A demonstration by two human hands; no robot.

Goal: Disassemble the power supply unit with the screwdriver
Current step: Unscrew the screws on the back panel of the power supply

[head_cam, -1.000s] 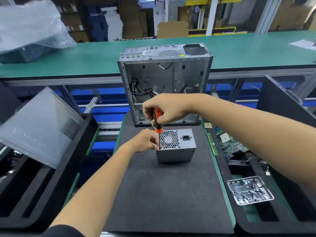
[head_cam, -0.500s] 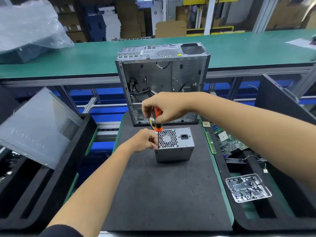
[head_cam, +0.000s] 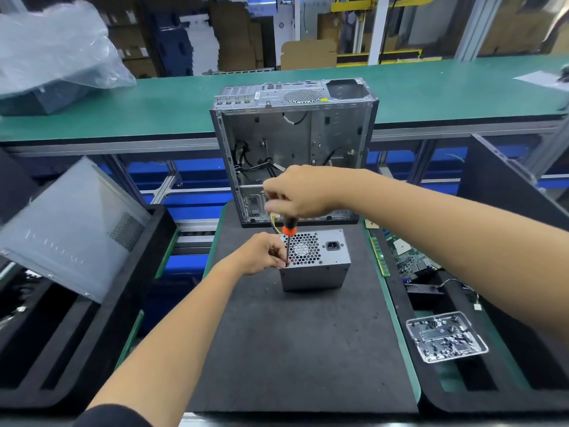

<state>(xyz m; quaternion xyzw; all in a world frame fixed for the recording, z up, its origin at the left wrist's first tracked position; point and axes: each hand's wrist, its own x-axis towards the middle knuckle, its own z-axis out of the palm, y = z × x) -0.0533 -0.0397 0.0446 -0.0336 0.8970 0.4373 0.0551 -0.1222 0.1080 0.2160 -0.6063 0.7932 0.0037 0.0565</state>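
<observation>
grey sheet-metal side panel (head_cam: 66, 226) leans in the black foam tray (head_cam: 92, 334) at far left, well apart from the work. moving right, the left hand (head_cam: 261, 254) rests on the dark foam mat of the worktop (head_cam: 292, 349), its fingers pinched at the near left corner of the small grey metal power supply unit (head_cam: 317, 260), steadying the shaft tip; the grip is closed around that spot, though whether it holds a screw cannot be told. just above, the right hand (head_cam: 298, 192) is clenched over the handle of the orange-and-black screwdriver (head_cam: 288, 238), which stands upright with its tip at that corner beside the honeycomb fan grille. behind stands the open silver computer case (head_cam: 295, 149); at far right a clear plastic tray of screws (head_cam: 446, 337) sits near green circuit boards (head_cam: 409, 257). the step in hand looks like backing out a corner screw of the unit's cover. next would call for steady downward pressure while twisting, then lifting the screw clear toward the tray. compared with a second ago, more of the handle's black part shows below the right hand, whose fingers are blurred, suggesting a turn; the unit has not shifted.
</observation>
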